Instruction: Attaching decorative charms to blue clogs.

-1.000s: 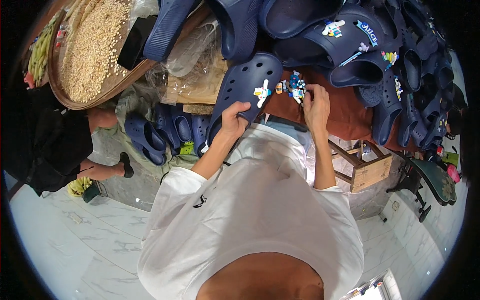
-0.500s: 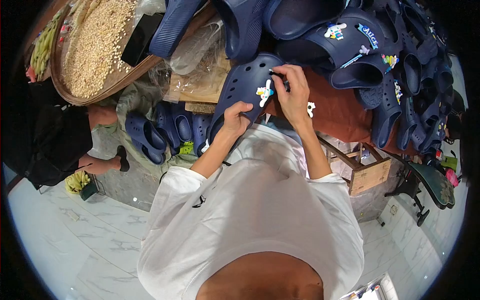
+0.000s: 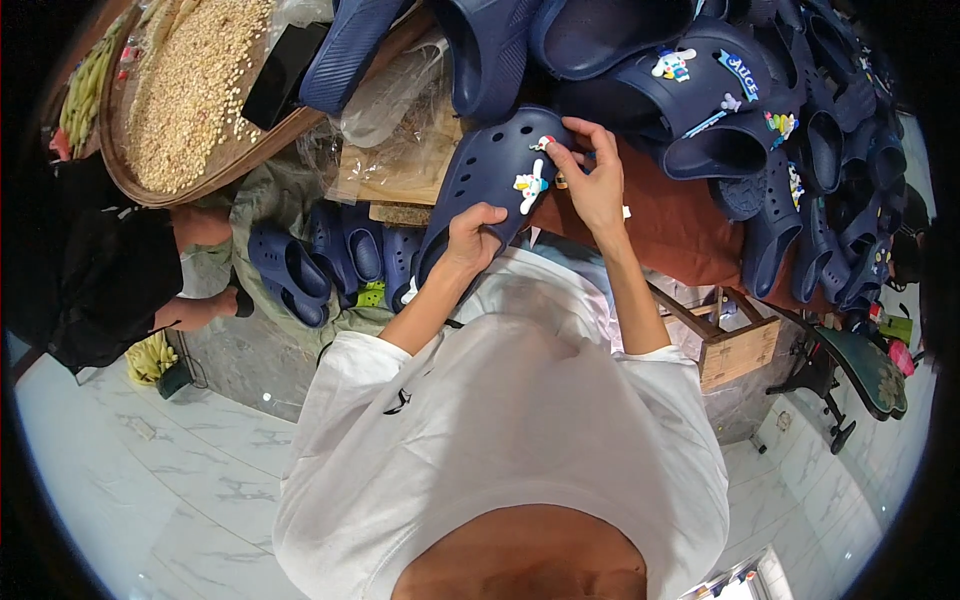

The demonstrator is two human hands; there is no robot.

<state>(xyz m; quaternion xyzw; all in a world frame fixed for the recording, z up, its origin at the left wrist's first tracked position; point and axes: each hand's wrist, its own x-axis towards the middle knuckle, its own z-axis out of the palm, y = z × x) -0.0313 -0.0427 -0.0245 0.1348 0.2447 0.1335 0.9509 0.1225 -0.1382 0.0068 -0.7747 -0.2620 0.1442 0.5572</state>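
Observation:
A navy clog (image 3: 478, 160) with round vent holes is tilted in front of me, toe pointing away. My left hand (image 3: 474, 238) grips its near side, thumb on top and the other fingers hidden underneath. A white cartoon charm (image 3: 530, 186) with blue details sits on the clog's upper. Just beyond it is a smaller red-and-white charm (image 3: 543, 143) at the toe. My right hand (image 3: 596, 185) is closed there, thumb against this charm and index finger by the clog's edge. Whether the charm is seated in a hole cannot be made out.
Many navy clogs (image 3: 775, 225), some with charms, are heaped at the right on brown cloth (image 3: 670, 220). More clogs (image 3: 290, 275) stand at the left. A round tray of pale kernels (image 3: 195, 110) carries a phone (image 3: 285, 75). A wooden stool (image 3: 740, 352) is right; another person (image 3: 95, 265) is left.
My right hand has shifted slightly, its index finger lifting off toward the clog's edge. The red-and-white charm now shows at the toe beside my thumb. My left hand keeps its hold.

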